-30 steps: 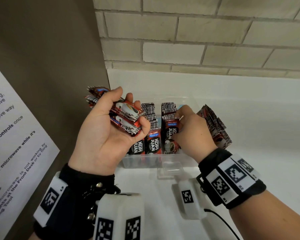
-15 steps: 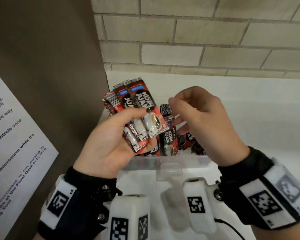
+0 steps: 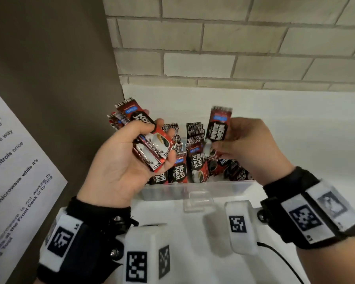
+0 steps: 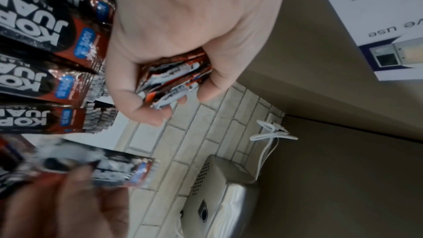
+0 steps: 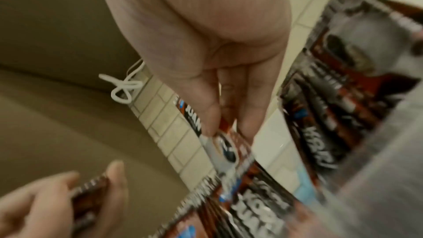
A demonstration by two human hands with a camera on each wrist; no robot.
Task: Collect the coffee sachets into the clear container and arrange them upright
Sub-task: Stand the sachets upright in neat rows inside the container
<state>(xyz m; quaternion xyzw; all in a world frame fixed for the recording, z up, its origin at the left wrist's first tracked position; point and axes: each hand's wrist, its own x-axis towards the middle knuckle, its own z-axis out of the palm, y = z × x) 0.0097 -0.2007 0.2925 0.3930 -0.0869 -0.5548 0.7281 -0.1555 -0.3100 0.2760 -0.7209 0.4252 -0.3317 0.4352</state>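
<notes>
My left hand (image 3: pixel 131 160) grips a bundle of red and black coffee sachets (image 3: pixel 150 140) above the left end of the clear container (image 3: pixel 195 191); the left wrist view shows the bundle's edges (image 4: pixel 174 82) between thumb and fingers. My right hand (image 3: pixel 248 152) pinches a single sachet (image 3: pixel 218 128) by its lower end, held upright over the container's middle; the right wrist view shows that sachet (image 5: pixel 219 144) blurred. Inside the container, rows of sachets (image 3: pixel 184 169) stand upright on the left, and some sachets (image 3: pixel 234 171) lie tumbled on the right.
The container sits on a white counter (image 3: pixel 295 140) against a brick wall (image 3: pixel 234 48). A dark panel (image 3: pixel 49 78) with a printed notice (image 3: pixel 14 160) stands close on the left. A white cord (image 4: pixel 270 133) and a metal appliance (image 4: pixel 217 196) appear in the left wrist view.
My right hand came up out of the container, reached the bundle and drew one sachet off it to the right. My left hand tilted the bundle more upright.
</notes>
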